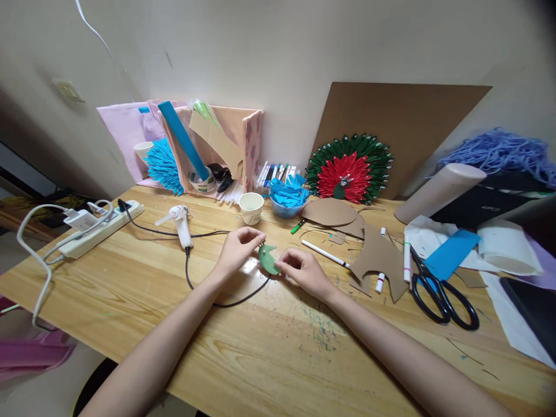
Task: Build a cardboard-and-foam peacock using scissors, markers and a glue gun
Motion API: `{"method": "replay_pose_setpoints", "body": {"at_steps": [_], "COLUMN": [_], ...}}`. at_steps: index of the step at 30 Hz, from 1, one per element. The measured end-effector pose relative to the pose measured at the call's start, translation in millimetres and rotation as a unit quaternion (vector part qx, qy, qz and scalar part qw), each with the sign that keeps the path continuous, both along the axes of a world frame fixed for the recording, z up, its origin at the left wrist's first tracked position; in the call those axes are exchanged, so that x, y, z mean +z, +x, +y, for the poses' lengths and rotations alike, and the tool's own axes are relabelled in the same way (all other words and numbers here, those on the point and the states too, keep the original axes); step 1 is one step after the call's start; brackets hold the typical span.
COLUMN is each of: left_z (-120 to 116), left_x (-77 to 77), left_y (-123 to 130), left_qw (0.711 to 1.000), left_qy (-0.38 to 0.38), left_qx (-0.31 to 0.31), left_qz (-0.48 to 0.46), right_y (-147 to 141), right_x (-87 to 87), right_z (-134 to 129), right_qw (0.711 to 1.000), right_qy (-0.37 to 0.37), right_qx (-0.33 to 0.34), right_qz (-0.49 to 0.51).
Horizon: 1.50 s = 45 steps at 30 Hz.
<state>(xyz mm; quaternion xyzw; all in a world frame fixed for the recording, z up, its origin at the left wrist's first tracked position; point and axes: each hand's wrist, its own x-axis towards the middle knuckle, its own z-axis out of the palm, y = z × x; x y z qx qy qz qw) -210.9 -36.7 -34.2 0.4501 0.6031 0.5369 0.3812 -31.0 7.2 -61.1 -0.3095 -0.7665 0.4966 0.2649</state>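
Note:
Between my two hands is a small green cut-out, roundish with a pointed tip, perhaps card or paper. My left hand pinches its upper left edge with thumb and fingertips. On the other side, my right hand grips the lower right edge between thumb and forefinger. The piece is tilted just above the wooden table. A white paper cup stands behind my left hand. To the left lies a white hot glue gun, its black cord looping beneath my hands.
A bowl of blue paper strips and a red-and-green fringed peacock craft stand at the back. Right of my hands lie cardboard scraps, markers and black-handled scissors. A power strip sits at the left edge.

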Motion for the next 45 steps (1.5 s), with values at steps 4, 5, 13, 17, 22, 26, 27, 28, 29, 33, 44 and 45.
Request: {"method": "replay_pose_setpoints", "body": {"at_steps": [4, 5, 13, 17, 22, 26, 27, 28, 29, 33, 44, 45], "left_z": [0.0, -0.1, 4.4, 5.8, 2.3, -1.6, -2.0, -2.0, -1.6, 2.6, -1.6, -1.4], "left_x": [0.3, 0.5, -3.7, -12.0, -14.7, -11.7, -11.6, -11.9, -12.8, -17.4, -5.0, -3.8], "left_y": [0.7, 1.1, -1.9, -9.0, -6.9, 0.5, 1.3, 1.5, 1.1, -3.2, -0.1, 3.2], "left_qw": [1.000, 1.000, 1.000, 0.996, 0.996, 0.995, 0.993, 0.990, 0.987, 0.979, 0.955, 0.952], "left_qy": [0.003, 0.003, 0.019, 0.018, -0.002, -0.004, 0.000, 0.004, 0.003, -0.014, -0.022, -0.017], "left_qx": [-0.009, -0.011, 0.014, 0.088, 0.078, 0.032, 0.022, 0.014, 0.006, -0.012, -0.006, -0.020], "left_qz": [0.004, 0.004, -0.017, 0.001, 0.052, 0.094, 0.120, 0.143, 0.160, 0.201, 0.295, 0.305], "right_y": [-0.4, -0.5, 0.6, 0.0, 11.8, 60.1, 78.5, 98.6, 119.4, 193.1, 208.5, 204.5], "right_x": [0.7, 0.7, -4.7, -6.5, 0.7, 12.1, 14.9, 17.6, 20.1, 26.7, 23.0, 22.6], "right_z": [-0.2, -0.1, 1.4, 4.9, 25.8, 57.0, 65.0, 72.6, 79.8, 104.0, 131.0, 127.9], "right_qw": [1.000, 1.000, 0.999, 0.989, 0.967, 0.944, 0.938, 0.933, 0.928, 0.915, 0.947, 0.951], "right_qy": [-0.006, -0.005, -0.008, -0.019, -0.001, 0.034, 0.039, 0.042, 0.042, 0.025, 0.011, 0.015], "right_qx": [0.003, 0.004, -0.037, -0.132, -0.236, -0.321, -0.339, -0.354, -0.369, -0.397, -0.309, -0.301], "right_qz": [-0.001, -0.002, 0.016, 0.068, 0.097, 0.068, 0.053, 0.037, 0.019, -0.058, -0.083, -0.073]}}
